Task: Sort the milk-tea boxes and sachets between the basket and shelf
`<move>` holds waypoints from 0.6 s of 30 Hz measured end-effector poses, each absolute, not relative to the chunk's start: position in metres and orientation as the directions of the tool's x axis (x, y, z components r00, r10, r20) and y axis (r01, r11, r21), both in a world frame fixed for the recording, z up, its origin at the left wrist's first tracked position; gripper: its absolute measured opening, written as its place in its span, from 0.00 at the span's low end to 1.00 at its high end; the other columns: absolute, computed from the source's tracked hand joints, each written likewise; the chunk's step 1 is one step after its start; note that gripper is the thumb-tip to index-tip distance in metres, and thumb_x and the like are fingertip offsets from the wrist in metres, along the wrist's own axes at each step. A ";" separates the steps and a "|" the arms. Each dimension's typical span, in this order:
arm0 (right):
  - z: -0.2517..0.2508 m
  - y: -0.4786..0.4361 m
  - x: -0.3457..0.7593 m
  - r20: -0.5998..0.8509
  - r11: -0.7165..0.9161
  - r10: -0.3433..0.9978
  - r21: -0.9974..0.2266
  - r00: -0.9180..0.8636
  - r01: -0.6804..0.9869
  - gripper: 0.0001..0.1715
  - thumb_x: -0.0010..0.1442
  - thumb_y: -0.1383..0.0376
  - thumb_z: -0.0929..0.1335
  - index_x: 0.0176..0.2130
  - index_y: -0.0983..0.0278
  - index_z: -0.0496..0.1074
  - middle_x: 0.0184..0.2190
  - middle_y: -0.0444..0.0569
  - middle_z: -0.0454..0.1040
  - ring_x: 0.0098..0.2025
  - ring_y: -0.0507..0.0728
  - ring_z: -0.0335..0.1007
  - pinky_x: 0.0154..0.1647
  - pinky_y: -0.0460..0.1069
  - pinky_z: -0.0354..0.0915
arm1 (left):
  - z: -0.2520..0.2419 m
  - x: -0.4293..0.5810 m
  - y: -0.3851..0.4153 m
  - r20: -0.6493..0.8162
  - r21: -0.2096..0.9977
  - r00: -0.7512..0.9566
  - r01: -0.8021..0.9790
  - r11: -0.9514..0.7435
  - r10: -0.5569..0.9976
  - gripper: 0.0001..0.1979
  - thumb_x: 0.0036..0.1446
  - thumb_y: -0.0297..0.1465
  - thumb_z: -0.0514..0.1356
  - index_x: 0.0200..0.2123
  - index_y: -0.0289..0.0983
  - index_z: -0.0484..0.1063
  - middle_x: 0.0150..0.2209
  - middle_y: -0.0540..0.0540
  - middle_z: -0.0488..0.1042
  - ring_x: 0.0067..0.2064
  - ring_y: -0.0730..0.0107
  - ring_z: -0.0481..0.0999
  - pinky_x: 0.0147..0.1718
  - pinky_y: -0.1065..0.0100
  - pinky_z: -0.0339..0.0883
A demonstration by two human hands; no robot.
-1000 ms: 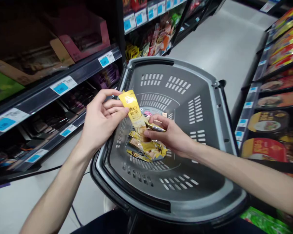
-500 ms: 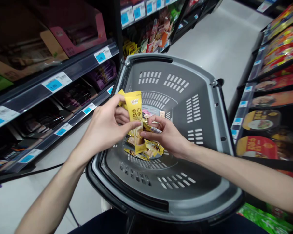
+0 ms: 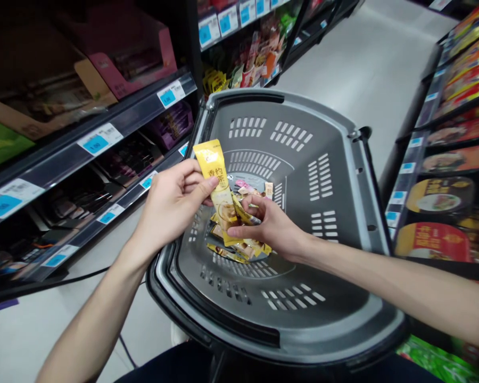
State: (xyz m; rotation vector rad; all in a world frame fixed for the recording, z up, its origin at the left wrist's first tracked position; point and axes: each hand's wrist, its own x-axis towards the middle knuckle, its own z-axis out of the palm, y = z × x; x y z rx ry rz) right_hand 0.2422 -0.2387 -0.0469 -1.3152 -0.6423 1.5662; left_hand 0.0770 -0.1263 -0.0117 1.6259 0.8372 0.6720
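A long yellow sachet (image 3: 219, 186) with printed characters is tilted above a grey shopping basket (image 3: 263, 319). My left hand (image 3: 179, 197) pinches its upper left edge between thumb and fingers. Lower down, my right hand (image 3: 269, 226) holds the sachet's bottom part, with another yellow packet (image 3: 241, 210) showing between its fingers. Several yellow packets (image 3: 255, 247) lie on the basket's bottom below my hands, beside a few pink and white ones (image 3: 245, 185). The tips of my left fingers are partly hidden behind the sachet.
Shelves with price labels (image 3: 99, 139) and boxed snacks run along the left. On the right, a rack holds packaged food, including a red-lidded bowl (image 3: 433, 242). A grey floor aisle (image 3: 363, 69) stretches ahead. A black cable (image 3: 88, 276) crosses at lower left.
The sachet has tilted, its top shifting left and up. My left hand has slid a little left along it, and yellow packets behind its top no longer show. The view has shifted slightly.
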 end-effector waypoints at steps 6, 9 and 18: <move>-0.056 -0.240 0.242 -0.504 -0.457 0.863 -0.802 0.027 -0.385 0.39 0.33 0.67 0.85 0.40 0.60 0.67 0.38 0.44 0.79 0.40 0.56 0.78 0.44 0.51 0.73 | -0.013 0.075 -0.126 -0.007 0.976 0.612 0.175 -0.127 0.791 0.15 0.62 0.42 0.63 0.40 0.36 0.79 0.33 0.47 0.81 0.31 0.67 0.79 0.33 0.67 0.77; -0.055 -0.240 0.243 -0.489 -0.464 0.872 -0.819 -0.015 -0.338 0.37 0.36 0.65 0.84 0.45 0.62 0.73 0.39 0.45 0.79 0.41 0.56 0.77 0.48 0.52 0.72 | -0.013 0.074 -0.126 -0.019 0.975 0.608 0.189 -0.121 0.794 0.15 0.63 0.43 0.61 0.38 0.37 0.79 0.33 0.47 0.80 0.32 0.66 0.80 0.34 0.66 0.78; -0.058 -0.240 0.243 -0.503 -0.526 0.850 -0.797 -0.158 -0.296 0.26 0.45 0.59 0.82 0.43 0.66 0.79 0.40 0.48 0.81 0.42 0.55 0.77 0.52 0.52 0.71 | -0.013 0.076 -0.127 0.000 0.962 0.586 0.221 -0.160 0.810 0.14 0.63 0.43 0.62 0.37 0.39 0.79 0.32 0.49 0.80 0.31 0.67 0.79 0.33 0.67 0.78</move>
